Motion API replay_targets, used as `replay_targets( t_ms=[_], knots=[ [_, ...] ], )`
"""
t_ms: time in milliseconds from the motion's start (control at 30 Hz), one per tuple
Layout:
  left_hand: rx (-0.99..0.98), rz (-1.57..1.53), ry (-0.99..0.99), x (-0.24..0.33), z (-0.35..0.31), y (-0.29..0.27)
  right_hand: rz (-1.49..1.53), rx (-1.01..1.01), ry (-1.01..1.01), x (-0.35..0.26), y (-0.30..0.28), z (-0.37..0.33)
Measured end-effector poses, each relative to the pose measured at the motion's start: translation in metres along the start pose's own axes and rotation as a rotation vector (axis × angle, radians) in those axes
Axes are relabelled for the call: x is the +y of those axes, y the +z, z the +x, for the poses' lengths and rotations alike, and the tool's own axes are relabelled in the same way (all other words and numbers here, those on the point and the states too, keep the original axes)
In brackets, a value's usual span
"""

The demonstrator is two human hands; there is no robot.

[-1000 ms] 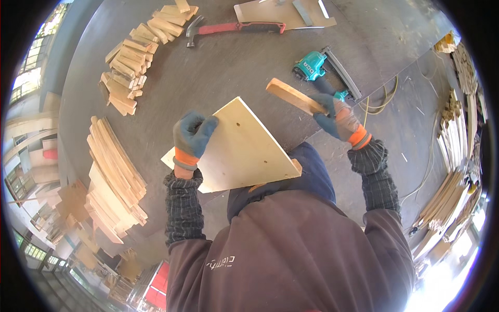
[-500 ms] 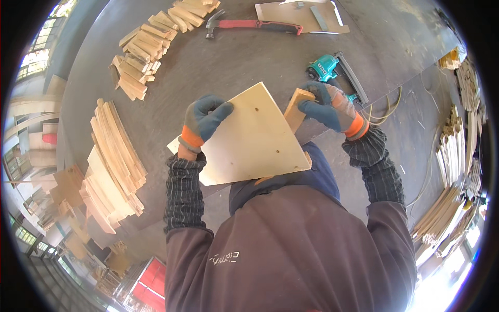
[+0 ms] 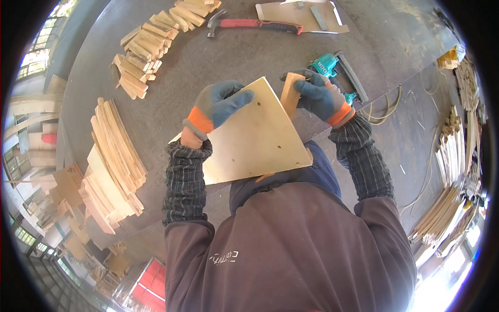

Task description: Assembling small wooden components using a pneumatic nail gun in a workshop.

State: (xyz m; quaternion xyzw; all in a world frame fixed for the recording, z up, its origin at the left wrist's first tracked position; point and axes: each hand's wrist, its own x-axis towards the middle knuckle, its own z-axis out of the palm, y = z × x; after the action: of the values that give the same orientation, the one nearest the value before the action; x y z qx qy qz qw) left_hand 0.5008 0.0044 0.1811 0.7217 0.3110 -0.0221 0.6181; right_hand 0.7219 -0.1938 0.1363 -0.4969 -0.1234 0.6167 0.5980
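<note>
A pale square wooden board with a few small dark holes lies tilted in front of my body, its lower edge close to my lap. My left hand, in a blue-grey glove with an orange cuff, is closed on the board's upper left edge, thumb on the face and other fingers partly hidden. A short wooden block is pinched in my gloved right hand, beside the board's right edge. Whether block and board touch, I cannot tell. A teal nail gun lies just beyond my right hand.
A red and black hammer lies at the far side of the dark table, next to an opened cardboard piece with grey strips. Short wood blocks and long slats are piled left. A hose runs at right.
My left hand has slid up and to the right along the board's edge. My right hand has moved up and left, and the block in it now stands more upright.
</note>
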Motion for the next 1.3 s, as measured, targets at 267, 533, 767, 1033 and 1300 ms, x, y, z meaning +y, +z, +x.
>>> replay_targets(
  t_ms=[267, 533, 767, 1033, 1300],
  knots=[
    [0.064, -0.012, 0.003, -0.009, 0.005, 0.014, 0.779, -0.268, 0.018, 0.028, -0.029, 0.020],
    [0.077, -0.109, 0.067, 0.003, -0.001, 0.022, 0.786, -0.269, 0.050, 0.047, -0.010, 0.016],
    [-0.026, 0.052, 0.022, 0.015, 0.002, 0.014, 0.652, -0.133, 0.156, 0.060, 0.009, 0.004],
    [0.012, 0.448, -0.065, 0.023, 0.028, 0.034, 0.484, -0.125, 0.097, 0.078, 0.015, -0.008],
    [-0.046, 0.489, -0.119, 0.033, 0.052, 0.057, -0.843, -0.162, -0.682, 0.097, -0.012, -0.001]
  ],
)
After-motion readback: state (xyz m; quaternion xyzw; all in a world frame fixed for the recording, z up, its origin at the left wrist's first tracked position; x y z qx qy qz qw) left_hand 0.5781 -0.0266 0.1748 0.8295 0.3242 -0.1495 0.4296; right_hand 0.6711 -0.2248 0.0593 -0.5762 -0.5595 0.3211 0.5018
